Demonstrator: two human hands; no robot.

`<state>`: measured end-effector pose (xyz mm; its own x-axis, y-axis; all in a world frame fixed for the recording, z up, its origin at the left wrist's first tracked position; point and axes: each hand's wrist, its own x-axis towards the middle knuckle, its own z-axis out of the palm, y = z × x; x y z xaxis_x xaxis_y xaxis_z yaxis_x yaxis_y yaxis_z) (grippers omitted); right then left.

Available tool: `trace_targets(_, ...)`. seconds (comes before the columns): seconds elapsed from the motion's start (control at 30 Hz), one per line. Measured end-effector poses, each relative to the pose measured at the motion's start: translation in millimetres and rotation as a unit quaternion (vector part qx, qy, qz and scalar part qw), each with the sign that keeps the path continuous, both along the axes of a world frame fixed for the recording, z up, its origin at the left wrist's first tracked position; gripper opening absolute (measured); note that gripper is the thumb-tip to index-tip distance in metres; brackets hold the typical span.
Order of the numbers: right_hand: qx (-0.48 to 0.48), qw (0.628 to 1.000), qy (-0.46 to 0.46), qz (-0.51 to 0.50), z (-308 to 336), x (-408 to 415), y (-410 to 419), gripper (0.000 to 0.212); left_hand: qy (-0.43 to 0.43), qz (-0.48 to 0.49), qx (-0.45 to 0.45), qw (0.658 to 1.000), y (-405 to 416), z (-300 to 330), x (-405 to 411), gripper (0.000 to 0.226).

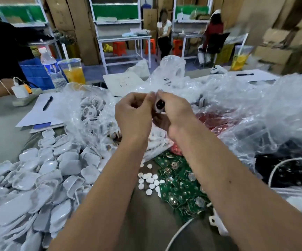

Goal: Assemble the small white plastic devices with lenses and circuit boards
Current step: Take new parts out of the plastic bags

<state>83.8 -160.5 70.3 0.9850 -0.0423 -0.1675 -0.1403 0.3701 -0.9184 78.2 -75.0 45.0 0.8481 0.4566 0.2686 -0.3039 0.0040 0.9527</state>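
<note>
A factory assembly floor: workbenches [123, 38], stacked cartons [280, 42], heaped white housings [38, 178].

A heap of white shells [29, 180] is crowding the tabletop's [0, 127] left near corner, green circuit boards [179, 187] and white discs [148, 180] are lying mid-front, crumpled plastic bags [246, 109] are blocking the right, leaving bare surface along the left edge.

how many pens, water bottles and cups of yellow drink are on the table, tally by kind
pens: 2
water bottles: 1
cups of yellow drink: 2
total: 5
</note>
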Motion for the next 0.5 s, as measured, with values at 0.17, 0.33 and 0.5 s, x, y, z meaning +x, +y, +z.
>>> trace_targets(0.17, -0.061, 0.989, 0.029, -0.129, 45, 74, -26, 0.010, 0.013, 0.026, 0.237, 0.971, -21, 32, 61, 0.014)
trace_targets(0.33, -0.220, 0.969, 0.062, -0.096, 60, 142, -59, 0.016, 0.004, -0.001, 0.574, 0.819, -29, 33, 105, 0.041)
trace_targets(0.5, -0.313, 0.945, 0.097, 0.000, 58, 185, -62, 0.026, 0.098, 0.019, 0.644, 0.759, -19, 32, 133, 0.041)
